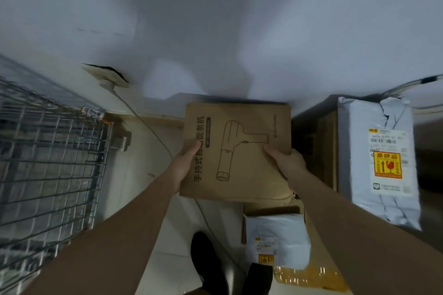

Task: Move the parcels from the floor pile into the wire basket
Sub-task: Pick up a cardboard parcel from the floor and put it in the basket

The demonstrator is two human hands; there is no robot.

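Here, the head view shows a flat brown box [237,151] lifted above the floor pile, right of the wire basket [50,163]. The left hand [184,165] and right hand [287,163] clamp its near side edges, thumbs on top, probably to keep it level. Its long axis points away toward the wall.

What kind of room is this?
Probably a parcel sorting or storage spot. A wire basket stands against the wall, wrapped parcels with shipping labels lie on the floor, and both hands hold a cardboard box.
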